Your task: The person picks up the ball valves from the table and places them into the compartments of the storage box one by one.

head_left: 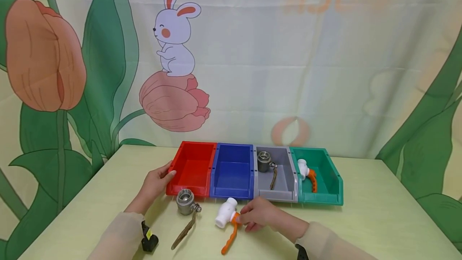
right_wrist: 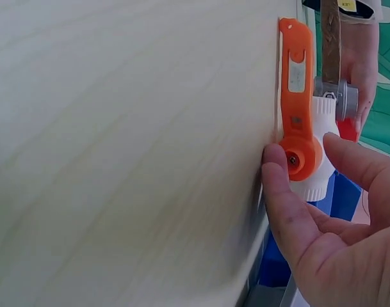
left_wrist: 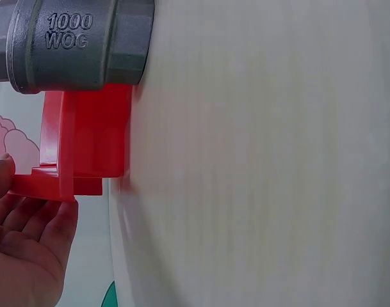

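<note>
My left hand [head_left: 153, 184] grips the left side wall of the red bin [head_left: 183, 189], thumb on one face and fingers on the other, as the left wrist view shows of that hand [left_wrist: 29, 252]. The thumb and fingers of my right hand [head_left: 264, 214] lie around the hub of a white valve [head_left: 226, 211] with an orange handle [right_wrist: 297, 83], on the table before the blue bin [head_left: 232, 191]. In the right wrist view, that hand [right_wrist: 348, 233] has its thumb beside the white body. A metal valve [head_left: 185, 202] stands before the red bin.
Right of the blue bin, a grey bin [head_left: 276, 195] holds another metal valve [head_left: 264, 162]. A green bin [head_left: 321, 198] at the row's right end holds another white valve [head_left: 303, 168]. A printed curtain [head_left: 238, 51] hangs behind the table [head_left: 375, 212].
</note>
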{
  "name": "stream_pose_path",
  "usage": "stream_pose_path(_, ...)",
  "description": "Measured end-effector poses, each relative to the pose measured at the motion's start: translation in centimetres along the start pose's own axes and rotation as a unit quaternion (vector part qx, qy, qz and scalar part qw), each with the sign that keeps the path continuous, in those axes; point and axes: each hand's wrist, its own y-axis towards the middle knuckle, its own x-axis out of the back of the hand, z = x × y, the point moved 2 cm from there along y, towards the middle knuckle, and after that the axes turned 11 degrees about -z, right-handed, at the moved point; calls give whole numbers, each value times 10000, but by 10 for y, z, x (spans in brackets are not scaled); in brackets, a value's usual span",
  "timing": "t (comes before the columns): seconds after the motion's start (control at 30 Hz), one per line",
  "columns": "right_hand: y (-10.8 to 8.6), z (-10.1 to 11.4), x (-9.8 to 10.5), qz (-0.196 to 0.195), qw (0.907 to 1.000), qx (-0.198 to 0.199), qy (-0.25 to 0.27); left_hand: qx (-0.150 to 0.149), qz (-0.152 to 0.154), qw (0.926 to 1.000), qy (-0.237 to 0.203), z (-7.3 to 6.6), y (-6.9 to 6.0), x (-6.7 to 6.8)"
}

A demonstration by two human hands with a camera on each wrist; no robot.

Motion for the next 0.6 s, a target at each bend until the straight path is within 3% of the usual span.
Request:
stream_pose_path(0.43,4,5,-7,-54,9976,347,-597,14,-8,10000,-15,-2,-2,0)
stream_pose_path(0.6,5,7,-9,-56,9971,292,-702,53,-13,10000,-20,-1,-1,-1)
